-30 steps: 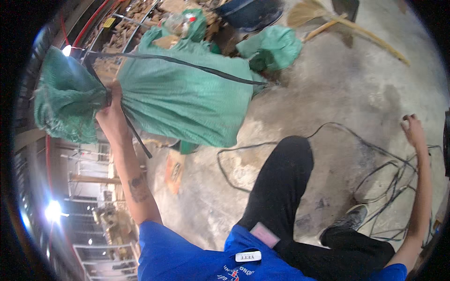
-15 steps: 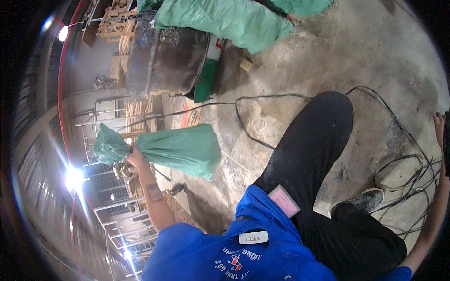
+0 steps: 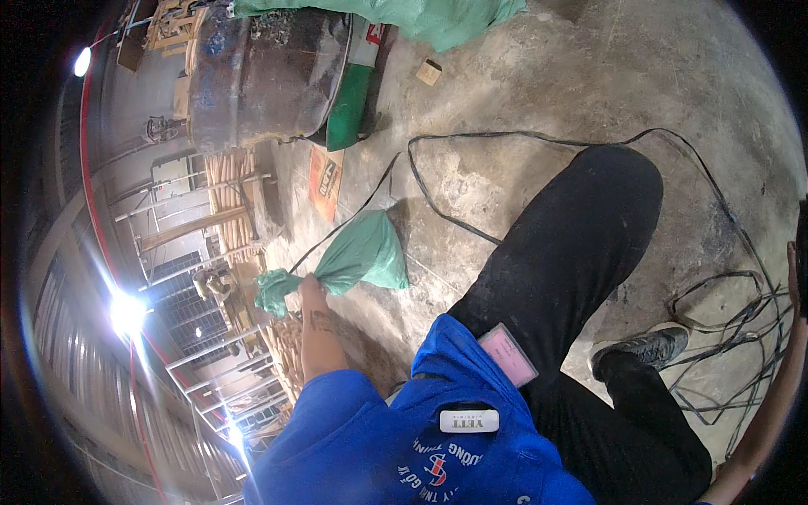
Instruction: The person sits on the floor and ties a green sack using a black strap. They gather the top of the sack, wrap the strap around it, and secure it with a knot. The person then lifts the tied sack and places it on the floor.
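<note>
My left hand (image 3: pixel 312 284) is closed round the gathered neck of a green woven sack (image 3: pixel 367 252). The bunched top of the sack sticks out on one side of the fist, and its body spreads out on the other, low over the concrete floor. At the far right rim, only a sliver of my right hand (image 3: pixel 792 263) shows beyond the forearm. Its fingers are cut off by the dark edge, so what it touches is hidden.
A black cable (image 3: pixel 513 135) runs across the floor, with tangled loops (image 3: pixel 741 337) by my shoe. A large metal drum (image 3: pixel 269 76), more green sacking (image 3: pixel 421 18), a small wooden block (image 3: pixel 428 72) and an orange printed sheet (image 3: pixel 325 181) lie beyond. Stacked wood (image 3: pixel 231 198) stands at left.
My left hand has brought the green sack lower and to the right, nearer my body. The sack now looks smaller and more slanted. My right hand has slipped further out past the rim.
</note>
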Demonstrator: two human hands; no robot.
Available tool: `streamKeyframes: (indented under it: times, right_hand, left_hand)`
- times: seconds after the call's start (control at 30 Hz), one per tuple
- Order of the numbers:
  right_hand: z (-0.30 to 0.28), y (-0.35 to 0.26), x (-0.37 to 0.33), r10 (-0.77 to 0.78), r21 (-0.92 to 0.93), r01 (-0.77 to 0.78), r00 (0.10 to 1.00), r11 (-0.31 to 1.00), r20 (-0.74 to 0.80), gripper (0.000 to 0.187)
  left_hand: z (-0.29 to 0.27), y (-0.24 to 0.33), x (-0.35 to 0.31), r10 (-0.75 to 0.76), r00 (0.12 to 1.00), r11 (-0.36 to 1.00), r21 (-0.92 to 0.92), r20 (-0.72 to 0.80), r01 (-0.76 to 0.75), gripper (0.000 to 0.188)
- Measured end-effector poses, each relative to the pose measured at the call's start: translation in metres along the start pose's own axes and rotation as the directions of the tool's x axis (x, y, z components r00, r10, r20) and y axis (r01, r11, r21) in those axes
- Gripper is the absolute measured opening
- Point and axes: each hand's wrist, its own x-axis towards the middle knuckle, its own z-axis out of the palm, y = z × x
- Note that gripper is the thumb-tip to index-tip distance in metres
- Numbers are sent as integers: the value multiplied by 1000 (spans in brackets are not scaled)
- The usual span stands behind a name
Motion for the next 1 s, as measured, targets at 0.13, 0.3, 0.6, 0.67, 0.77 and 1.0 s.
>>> streamKeyframes:
  times: [0.13, 0.3, 0.6, 0.67, 0.77, 1.0]
  right_hand:
    - [29, 14, 5, -78, 93, 82, 996, 992, -43, 46]
    - [67, 27, 5, -242, 223, 277, 955, 935, -170, 38]
    - [69, -9, -36, -240, 287, 236, 971, 929, -21, 30]
    - [58, -25, -45, -292, 328, 272, 956, 905, 12, 30]
    - [48, -49, -56, -301, 288, 269, 951, 919, 73, 31]
    - [36, -94, -72, -322, 360, 280, 945, 890, 61, 31]
  left_hand:
    - [45, -22, 2, 595, 747, 118, 887, 296, -446, 39]
    - [136, -64, -63, 574, 807, 785, 378, -140, -492, 55]
    - [172, 13, -376, 778, -215, 436, -754, 590, -491, 17]
    - [158, 16, -452, 757, -476, 265, -876, 447, -402, 21]
    - [146, -11, -546, 596, -801, -84, -988, 52, -126, 23]
    - [237, -141, -587, -396, -821, -550, -822, 411, -146, 22]
